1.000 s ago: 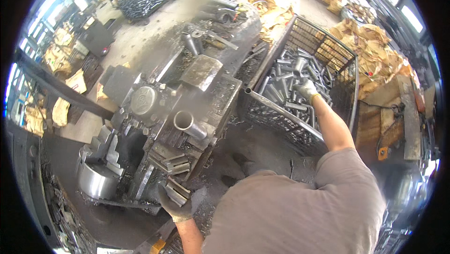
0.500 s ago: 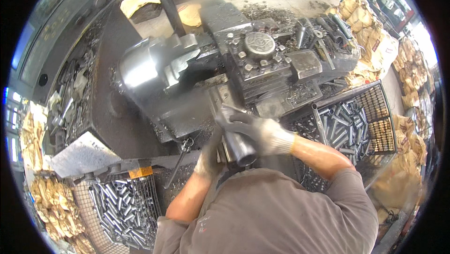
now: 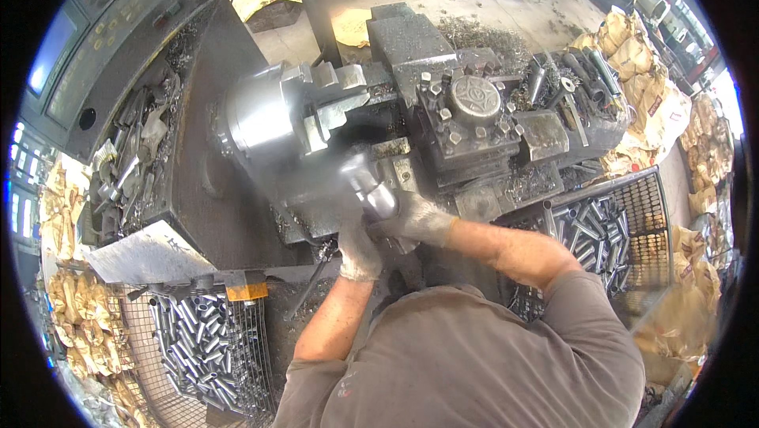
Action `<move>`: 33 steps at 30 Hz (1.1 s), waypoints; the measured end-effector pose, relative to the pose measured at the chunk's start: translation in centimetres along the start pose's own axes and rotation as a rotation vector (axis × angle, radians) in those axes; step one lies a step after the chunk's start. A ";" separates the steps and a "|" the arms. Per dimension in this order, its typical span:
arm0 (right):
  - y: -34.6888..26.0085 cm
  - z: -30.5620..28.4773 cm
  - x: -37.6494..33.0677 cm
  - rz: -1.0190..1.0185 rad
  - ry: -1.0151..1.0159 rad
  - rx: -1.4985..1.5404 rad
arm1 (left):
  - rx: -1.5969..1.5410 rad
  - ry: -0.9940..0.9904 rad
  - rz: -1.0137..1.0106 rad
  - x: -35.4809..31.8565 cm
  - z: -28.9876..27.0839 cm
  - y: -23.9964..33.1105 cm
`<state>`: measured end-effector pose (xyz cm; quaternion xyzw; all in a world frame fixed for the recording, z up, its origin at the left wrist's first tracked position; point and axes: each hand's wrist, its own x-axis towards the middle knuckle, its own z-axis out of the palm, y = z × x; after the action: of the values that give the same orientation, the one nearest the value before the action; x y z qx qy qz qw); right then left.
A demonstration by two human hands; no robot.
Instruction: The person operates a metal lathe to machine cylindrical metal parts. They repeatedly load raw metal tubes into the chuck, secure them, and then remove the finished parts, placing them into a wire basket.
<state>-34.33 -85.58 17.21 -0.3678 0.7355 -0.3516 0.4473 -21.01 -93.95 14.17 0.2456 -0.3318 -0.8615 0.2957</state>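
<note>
Both hands wear light work gloves with dark, grimy fingers and meet in front of the lathe. Shiny metal tubes [image 3: 377, 196] stick up from between them, tilted toward the chuck, their far end blurred. My right hand [image 3: 419, 221] is closed round their near right side. From the left and below, my left hand [image 3: 360, 248] presses against them, its fingertips partly hidden. The lathe's steel chuck [image 3: 267, 112], with its stepped jaws, is beyond the hands to the left. A dark tool post [image 3: 468, 116] with several bolts stands to the right of it.
A wire basket of metal tubes [image 3: 198, 349] is at the lower left, another crate of tubes [image 3: 593, 230] at the right. Loose tools [image 3: 571, 104] lie behind the tool post. A long handle [image 3: 310, 286] juts out by my left forearm. Brown paper sacks [image 3: 83, 325] line both sides.
Both hands have turned the tubes from pointing toward my body to tilting up and away toward the chuck. My left hand has moved slightly right and up. The view has shifted a little.
</note>
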 end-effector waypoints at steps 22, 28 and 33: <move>-10.1 -26.2 15.7 -0.291 0.045 -1.141 | 0.537 0.353 0.061 0.0 -13.1 0.0; -9.3 -25.6 17.1 -0.201 -0.102 -1.278 | 0.241 0.886 0.174 -12.3 -19.5 -1.2; -9.5 -23.1 18.8 -0.256 -0.275 -1.048 | 0.050 0.926 0.171 -15.8 -23.7 -3.0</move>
<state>-59.54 -101.86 25.89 -0.6699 0.6964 0.0610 0.2501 3.79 -91.60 -0.07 0.5827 -0.2048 -0.6258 0.4764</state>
